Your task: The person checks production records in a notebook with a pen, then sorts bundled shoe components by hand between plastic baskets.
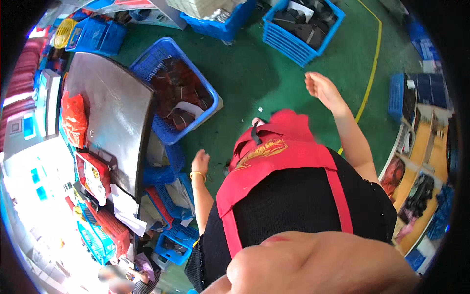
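Observation:
My left hand [200, 160], with a yellow band at the wrist, hangs beside the dark table and a stack of blue crates. Its fingers are loosely bent and I see nothing in them. My right hand [322, 89] is stretched forward over the green floor, fingers half curled and holding nothing visible. Both hands are apart from everything around them. Nearest to the left hand is a large blue basket [211, 93] with dark reddish-brown pieces [182, 87] and a white paper in it. Ahead of the right hand stands a blue crate [293, 46] of dark pieces.
The grey-topped table [115, 93] carries a red plastic bag [73, 120] and a red tray [95, 176]. Small blue crates [177, 245] stand beside it. Another person's sleeve [147, 284] shows at lower left. Wooden shelves [421, 161] line the right, and a yellow line [377, 54] crosses the floor.

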